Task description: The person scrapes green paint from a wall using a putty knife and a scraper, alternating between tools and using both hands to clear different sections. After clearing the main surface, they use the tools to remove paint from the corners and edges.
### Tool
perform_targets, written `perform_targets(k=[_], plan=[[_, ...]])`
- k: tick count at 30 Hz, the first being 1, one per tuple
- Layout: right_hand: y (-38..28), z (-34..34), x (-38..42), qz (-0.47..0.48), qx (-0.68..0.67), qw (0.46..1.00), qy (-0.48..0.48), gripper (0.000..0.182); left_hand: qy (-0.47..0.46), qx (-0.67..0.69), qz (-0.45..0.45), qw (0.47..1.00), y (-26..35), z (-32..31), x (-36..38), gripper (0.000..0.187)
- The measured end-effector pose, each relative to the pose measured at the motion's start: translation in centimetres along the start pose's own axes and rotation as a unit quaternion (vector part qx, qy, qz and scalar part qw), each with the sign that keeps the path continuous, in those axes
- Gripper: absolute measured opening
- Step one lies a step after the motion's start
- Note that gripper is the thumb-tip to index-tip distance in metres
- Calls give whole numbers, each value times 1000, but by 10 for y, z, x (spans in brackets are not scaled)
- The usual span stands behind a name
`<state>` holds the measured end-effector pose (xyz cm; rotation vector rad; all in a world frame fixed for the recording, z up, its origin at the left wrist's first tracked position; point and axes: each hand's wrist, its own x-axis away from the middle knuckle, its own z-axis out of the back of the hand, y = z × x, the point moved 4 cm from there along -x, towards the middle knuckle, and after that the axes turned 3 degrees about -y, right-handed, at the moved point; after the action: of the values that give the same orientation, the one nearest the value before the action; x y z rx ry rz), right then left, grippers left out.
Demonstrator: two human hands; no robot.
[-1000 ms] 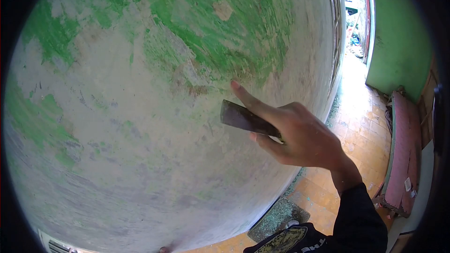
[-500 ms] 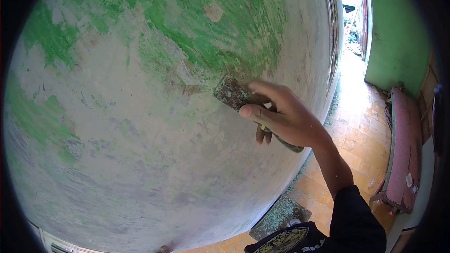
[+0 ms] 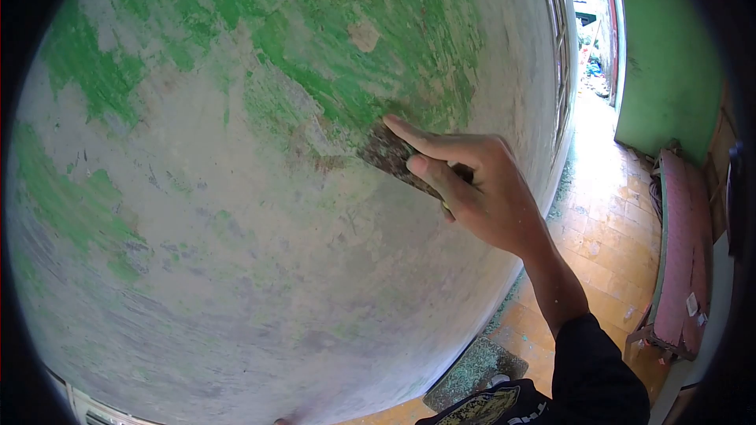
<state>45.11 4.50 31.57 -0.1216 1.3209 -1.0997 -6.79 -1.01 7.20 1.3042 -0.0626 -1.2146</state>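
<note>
While pressing flat to the wall, the right hand (image 3: 480,193) is pinching a scraper (image 3: 390,153), forefinger lying along its blade.
Judging by looks, the thin blade is proving stiff and light, best held low by the handle; beyond its edge, green paint (image 3: 354,55) is peeling off the wall (image 3: 236,267).
</note>
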Motion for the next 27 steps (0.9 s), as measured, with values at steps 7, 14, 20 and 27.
perform_targets(k=[7,14,20,27], plan=[[-17,-3,2,32,66,997,-10,39,10,-7,3,1000,2,-2,1,21],[-27,3,-17,-4,64,998,4,39,20,-26,15,999,12,-7,6,26],[-9,-68,74,126,-39,980,-146,55,259,-151,-126,946,131,-13,46,30],[-7,-152,205,-114,-249,928,-252,83,-351,408,126,833,123,-125,132,47]])
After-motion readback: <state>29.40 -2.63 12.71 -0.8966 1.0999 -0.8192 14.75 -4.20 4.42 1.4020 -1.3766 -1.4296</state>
